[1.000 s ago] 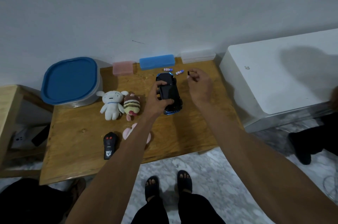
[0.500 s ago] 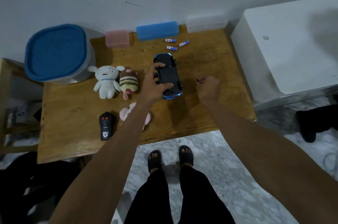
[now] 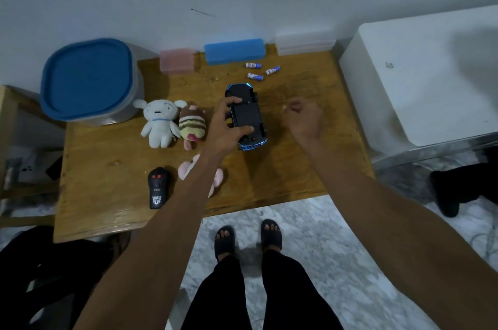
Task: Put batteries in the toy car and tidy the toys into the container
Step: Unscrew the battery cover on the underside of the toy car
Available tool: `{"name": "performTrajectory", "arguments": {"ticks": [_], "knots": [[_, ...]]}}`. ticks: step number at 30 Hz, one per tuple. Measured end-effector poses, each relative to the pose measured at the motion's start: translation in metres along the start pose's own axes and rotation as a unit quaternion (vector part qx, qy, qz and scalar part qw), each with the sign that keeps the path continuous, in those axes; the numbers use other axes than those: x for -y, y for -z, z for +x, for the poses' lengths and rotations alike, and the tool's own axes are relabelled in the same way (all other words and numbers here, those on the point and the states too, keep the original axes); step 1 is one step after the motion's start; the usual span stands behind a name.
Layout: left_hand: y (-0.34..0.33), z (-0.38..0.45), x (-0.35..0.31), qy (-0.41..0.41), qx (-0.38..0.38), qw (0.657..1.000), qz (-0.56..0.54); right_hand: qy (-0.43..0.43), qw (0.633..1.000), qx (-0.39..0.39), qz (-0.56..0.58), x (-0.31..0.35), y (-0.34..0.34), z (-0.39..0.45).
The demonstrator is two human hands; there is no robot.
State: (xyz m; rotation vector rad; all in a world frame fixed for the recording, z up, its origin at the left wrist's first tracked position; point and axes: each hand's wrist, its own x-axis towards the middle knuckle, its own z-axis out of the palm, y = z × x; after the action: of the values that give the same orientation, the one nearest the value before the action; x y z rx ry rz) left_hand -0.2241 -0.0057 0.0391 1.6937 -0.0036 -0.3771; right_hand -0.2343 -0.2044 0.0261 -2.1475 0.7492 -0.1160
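Gripping the upturned car (image 3: pixel 246 114) mid-worktop (image 3: pixel 107 195) with my left hand (image 3: pixel 226 127), I am curling my right hand (image 3: pixel 303 117) beside it; batteries (image 3: pixel 260 71) are lying near the far edge.

A single head-worn wide-angle view looks steeply down from above onto the desk (image 3: pixel 113 195), feet and floor.

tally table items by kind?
Batteries: 3
Plush toys: 3
Toy car, upside down, gripped by left hand: 1
Remote: 1
Small boxes along the wall: 3
Lidded container: 1
Total: 12
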Motion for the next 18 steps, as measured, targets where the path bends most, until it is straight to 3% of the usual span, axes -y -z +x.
{"name": "performTrajectory", "arguments": {"ticks": [4, 8, 18], "knots": [[-0.002, 0.000, -0.007, -0.031, 0.008, 0.999, 0.010, 0.079, 0.984, 0.098, 0.124, 0.047, 0.003, 0.003], [0.000, 0.000, -0.007, -0.056, 0.009, 0.998, 0.019, 0.142, 0.972, 0.176, 0.070, 0.065, -0.002, 0.004], [0.010, -0.009, -0.007, -0.063, 0.013, 0.998, 0.021, 0.129, 0.973, 0.191, 0.031, 0.074, -0.002, -0.010]]}}
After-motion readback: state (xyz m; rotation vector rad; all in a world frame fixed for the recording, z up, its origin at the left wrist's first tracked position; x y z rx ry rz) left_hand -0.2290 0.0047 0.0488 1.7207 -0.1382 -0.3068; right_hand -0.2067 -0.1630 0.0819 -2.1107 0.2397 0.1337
